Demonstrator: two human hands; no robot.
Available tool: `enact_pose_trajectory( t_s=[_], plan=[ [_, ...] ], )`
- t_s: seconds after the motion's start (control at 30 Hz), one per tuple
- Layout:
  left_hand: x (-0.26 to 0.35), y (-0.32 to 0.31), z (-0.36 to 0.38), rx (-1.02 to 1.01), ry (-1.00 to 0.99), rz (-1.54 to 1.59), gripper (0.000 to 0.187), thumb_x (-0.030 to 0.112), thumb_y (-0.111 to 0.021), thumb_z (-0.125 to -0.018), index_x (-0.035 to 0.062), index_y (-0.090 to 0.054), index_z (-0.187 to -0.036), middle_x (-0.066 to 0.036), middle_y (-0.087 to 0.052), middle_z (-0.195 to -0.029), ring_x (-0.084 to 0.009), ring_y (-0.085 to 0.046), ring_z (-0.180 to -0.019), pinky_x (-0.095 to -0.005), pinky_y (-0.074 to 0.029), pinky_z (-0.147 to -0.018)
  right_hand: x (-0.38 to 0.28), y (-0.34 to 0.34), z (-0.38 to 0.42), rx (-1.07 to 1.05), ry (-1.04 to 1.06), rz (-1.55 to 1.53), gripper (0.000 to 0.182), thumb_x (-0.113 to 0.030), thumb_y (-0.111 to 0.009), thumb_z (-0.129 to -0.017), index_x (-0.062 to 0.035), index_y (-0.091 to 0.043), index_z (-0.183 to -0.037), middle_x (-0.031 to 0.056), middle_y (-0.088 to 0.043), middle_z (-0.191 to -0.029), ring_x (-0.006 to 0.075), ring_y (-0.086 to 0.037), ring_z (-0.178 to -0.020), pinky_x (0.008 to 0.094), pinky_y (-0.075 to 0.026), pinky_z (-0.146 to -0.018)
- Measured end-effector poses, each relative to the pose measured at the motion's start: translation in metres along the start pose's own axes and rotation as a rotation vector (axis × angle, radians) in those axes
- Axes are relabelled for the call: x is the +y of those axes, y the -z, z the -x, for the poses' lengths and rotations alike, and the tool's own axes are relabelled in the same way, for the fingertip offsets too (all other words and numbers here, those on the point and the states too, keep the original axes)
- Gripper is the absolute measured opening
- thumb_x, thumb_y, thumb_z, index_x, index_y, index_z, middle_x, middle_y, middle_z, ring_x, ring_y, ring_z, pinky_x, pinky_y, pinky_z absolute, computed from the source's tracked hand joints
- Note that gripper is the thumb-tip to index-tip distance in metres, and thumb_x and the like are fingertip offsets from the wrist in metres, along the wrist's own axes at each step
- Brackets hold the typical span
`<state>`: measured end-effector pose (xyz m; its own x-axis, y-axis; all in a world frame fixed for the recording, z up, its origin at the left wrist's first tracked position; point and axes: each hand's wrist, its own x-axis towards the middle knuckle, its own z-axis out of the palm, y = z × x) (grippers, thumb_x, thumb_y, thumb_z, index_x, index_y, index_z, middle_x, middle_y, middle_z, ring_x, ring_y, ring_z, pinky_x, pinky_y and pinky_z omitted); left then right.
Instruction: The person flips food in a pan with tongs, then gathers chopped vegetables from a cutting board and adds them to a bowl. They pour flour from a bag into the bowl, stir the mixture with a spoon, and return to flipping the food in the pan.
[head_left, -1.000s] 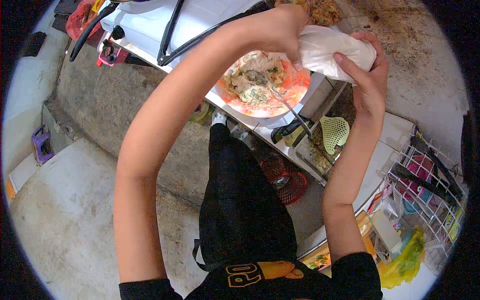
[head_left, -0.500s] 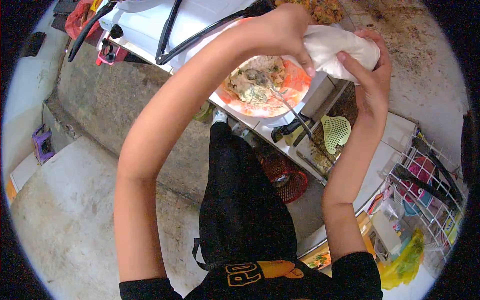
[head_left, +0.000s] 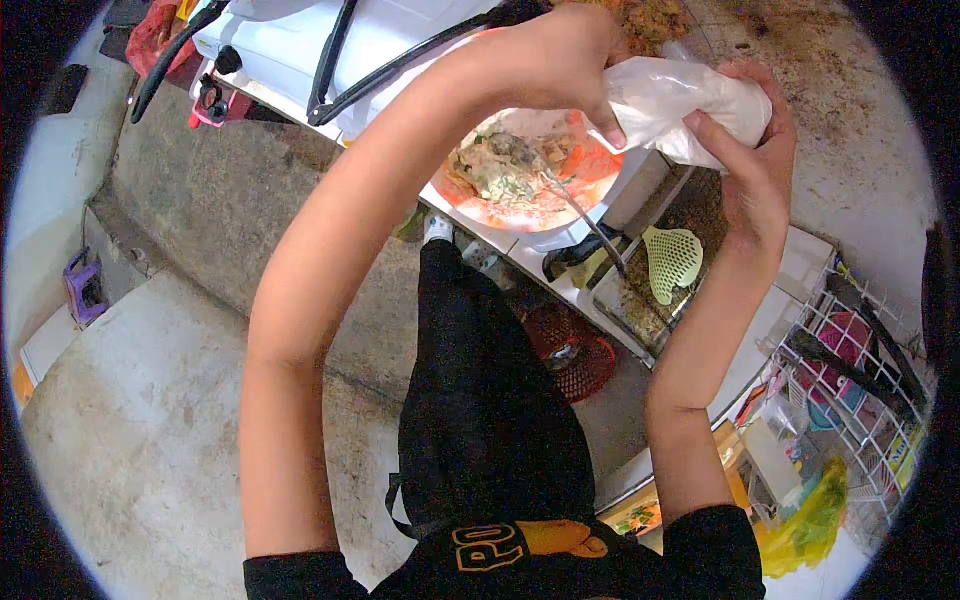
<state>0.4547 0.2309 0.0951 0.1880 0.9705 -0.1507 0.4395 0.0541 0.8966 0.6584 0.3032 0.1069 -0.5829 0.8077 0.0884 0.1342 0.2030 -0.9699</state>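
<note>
Gripping white bag (head_left: 668, 98) with left hand (head_left: 572, 58) and right hand (head_left: 764, 168) near bowl (head_left: 598, 178); shifted slightly rightward since earlier frame, now showing more clear plastic.

We held a plastic bag (head_left: 680, 100) of white contents at two o'clock from the bowl (head_left: 597, 175), the left hand (head_left: 585, 60) gripping its nine o'clock end, the right hand (head_left: 757, 140) wrapped around its three o'clock end. The bowl held our pale, lumpy mix (head_left: 490, 170) and a spoon (head_left: 573, 197), its handle pointing toward five o'clock. We had a pale-green skimmer (head_left: 670, 262) at four o'clock and a white appliance (head_left: 275, 45) at ten.
</note>
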Motion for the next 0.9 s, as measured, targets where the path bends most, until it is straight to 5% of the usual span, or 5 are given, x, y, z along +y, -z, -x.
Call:
enact_pose_trajectory(
  t_s=[0.13,0.33,0.53,0.63,0.9],
  plan=[
    [-0.001,-0.038,0.000,0.636,-0.018,-0.239,0.041,0.020,-0.079,-0.051,-0.0074,-0.063,-0.076,-0.022,-0.060,-0.065,-0.0274,-0.060,-0.061,-0.0364,-0.046,-0.058,-0.001,-0.002,-0.001,0.002,-0.004,0.038,0.044,-0.001,-0.076,-0.059,-0.0068,-0.058,-0.099,0.0048,-0.062,-0.095,0.0157,-0.059,-0.087,0.0291,-0.048,-0.079],
    [0.001,0.002,-0.009,-0.085,0.075,-0.052,0.042,0.023,-0.078,-0.054,-0.0079,-0.059,-0.075,-0.024,-0.060,-0.077,-0.0322,-0.061,-0.076,-0.0391,-0.046,-0.065,0.004,0.002,-0.002,0.020,-0.005,-0.005,0.045,0.000,-0.076,-0.059,-0.0068,-0.058,-0.099,0.0040,-0.061,-0.095,0.0151,-0.059,-0.086,0.0287,-0.048,-0.078],
    [-0.038,-0.024,-0.018,0.386,-0.298,-0.021,0.038,0.020,-0.078,-0.055,-0.0082,-0.059,-0.073,-0.022,-0.058,-0.065,-0.0285,-0.059,-0.063,-0.0383,-0.045,-0.059,0.001,0.006,-0.003,-0.049,-0.030,0.052,0.048,0.002,-0.074,-0.062,-0.0056,-0.054,-0.106,0.0040,-0.055,-0.107,0.0174,-0.053,-0.100,0.0311,-0.043,-0.089],
    [-0.007,0.002,-0.010,-0.033,-0.039,-0.027,0.038,0.021,-0.077,-0.058,-0.0077,-0.059,-0.076,-0.024,-0.059,-0.072,-0.0295,-0.059,-0.072,-0.0386,-0.045,-0.064,0.002,0.006,-0.003,-0.026,-0.009,0.035,0.048,0.002,-0.074,-0.062,-0.0060,-0.054,-0.105,0.0036,-0.054,-0.107,0.0171,-0.053,-0.101,0.0308,-0.044,-0.089],
    [-0.030,-0.014,-0.018,0.083,-0.113,0.039,0.041,0.020,-0.075,-0.060,-0.0086,-0.058,-0.083,-0.024,-0.061,-0.080,-0.0273,-0.060,-0.080,-0.0361,-0.045,-0.068,0.007,0.012,-0.004,-0.023,-0.024,0.038,0.049,0.001,-0.075,-0.062,-0.0069,-0.054,-0.106,0.0034,-0.055,-0.105,0.0167,-0.054,-0.099,0.0303,-0.044,-0.087]
  ],
)
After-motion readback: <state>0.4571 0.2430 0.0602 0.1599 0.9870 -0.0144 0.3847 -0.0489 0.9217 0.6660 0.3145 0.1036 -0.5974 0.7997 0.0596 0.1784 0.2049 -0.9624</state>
